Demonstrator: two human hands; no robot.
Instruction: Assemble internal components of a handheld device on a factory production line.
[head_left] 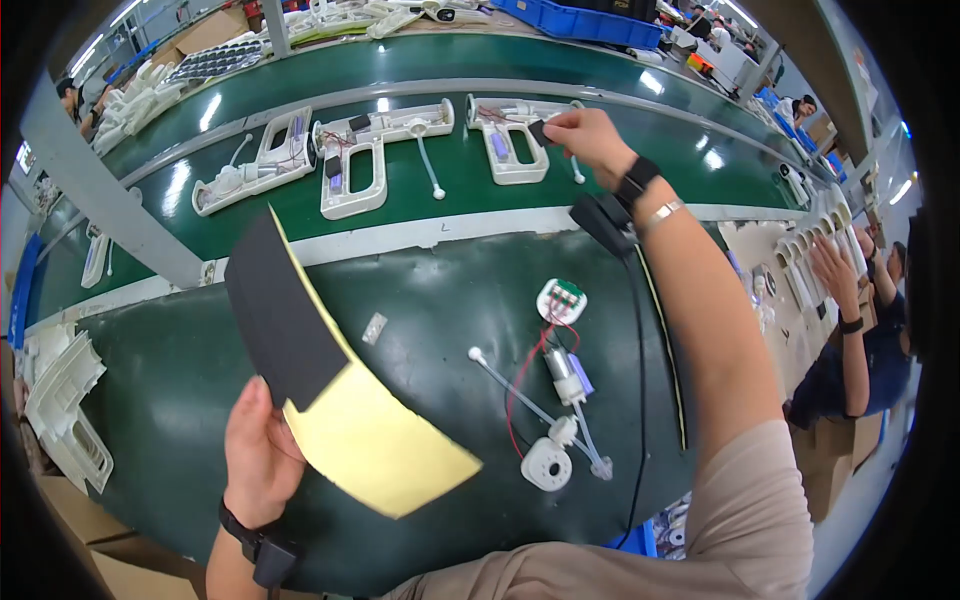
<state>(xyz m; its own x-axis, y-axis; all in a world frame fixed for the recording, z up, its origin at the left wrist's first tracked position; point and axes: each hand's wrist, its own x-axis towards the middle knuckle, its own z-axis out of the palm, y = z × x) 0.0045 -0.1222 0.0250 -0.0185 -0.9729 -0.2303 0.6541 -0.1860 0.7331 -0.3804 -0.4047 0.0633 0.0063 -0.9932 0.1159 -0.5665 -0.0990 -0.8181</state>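
My left hand (260,455) grips the lower left edge of a curved sheet of yellow backing paper (385,440), partly covered with black foam (280,315). Reaching out over the green belt, my right hand (595,140) pinches a small black foam pad (541,133) between thumb and fingers. That pad is at the right side of a white plastic housing (520,175) with wires and a purple part inside; whether it touches the housing I cannot tell. To its left lies another white housing (355,200) with black pads in it.
On the green worktable lie a wired pump assembly (565,375) with clear tubes and a small metallic plate (375,329). A third open housing (255,175) rests on the belt, near a metal post (120,170). White shells (70,410) stand far left. A co-worker's hand (835,270) is at right.
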